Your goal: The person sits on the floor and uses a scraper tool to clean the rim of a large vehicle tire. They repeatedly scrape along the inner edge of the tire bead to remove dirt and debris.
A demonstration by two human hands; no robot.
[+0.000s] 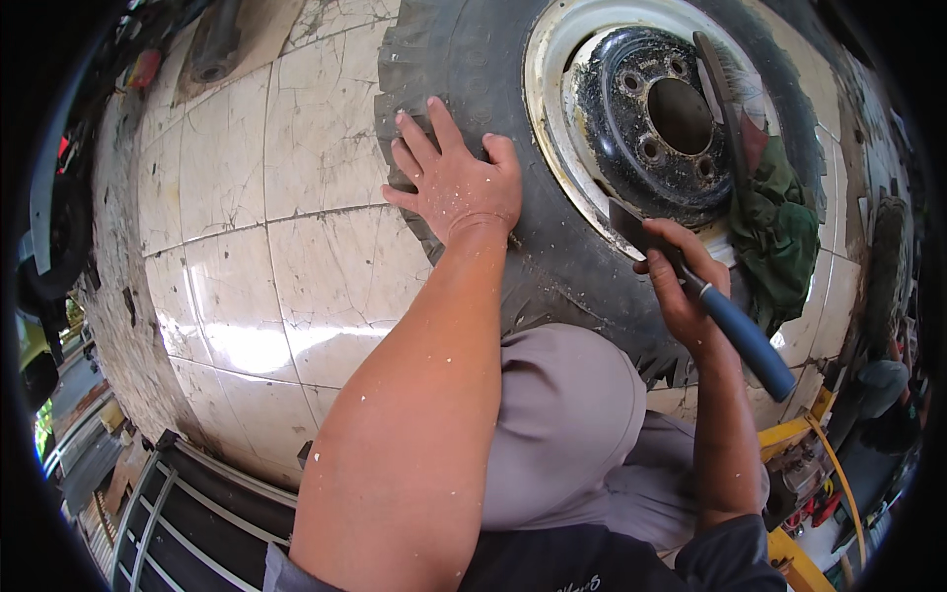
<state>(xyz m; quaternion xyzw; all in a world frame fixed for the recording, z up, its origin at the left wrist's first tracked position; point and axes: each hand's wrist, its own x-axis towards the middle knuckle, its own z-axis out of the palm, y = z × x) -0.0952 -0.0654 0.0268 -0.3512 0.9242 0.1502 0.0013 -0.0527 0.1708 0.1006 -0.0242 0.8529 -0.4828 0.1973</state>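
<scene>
A large black tyre (473,59) lies flat on the tiles, fitted on a white rim (552,118) with a dark, worn centre disc (612,118). My left hand (459,183) rests on the tyre's tread edge with its fingers spread. Pale flakes speckle that hand and forearm. In my right hand (686,281) is a scraper (735,326) with a flat metal blade and a blue handle. Its blade tip is at the rim's near edge; whether it touches cannot be told. Across the wheel's right side lies a wire brush (725,109), beside a crumpled green cloth (779,237).
Cracked, stained floor tiles (321,138) spread to the left. A metal-framed black seat or rack (212,523) stands at lower left, and a yellow metal frame (789,434) at lower right. A dark cylindrical part (217,49) lies on cardboard at upper left.
</scene>
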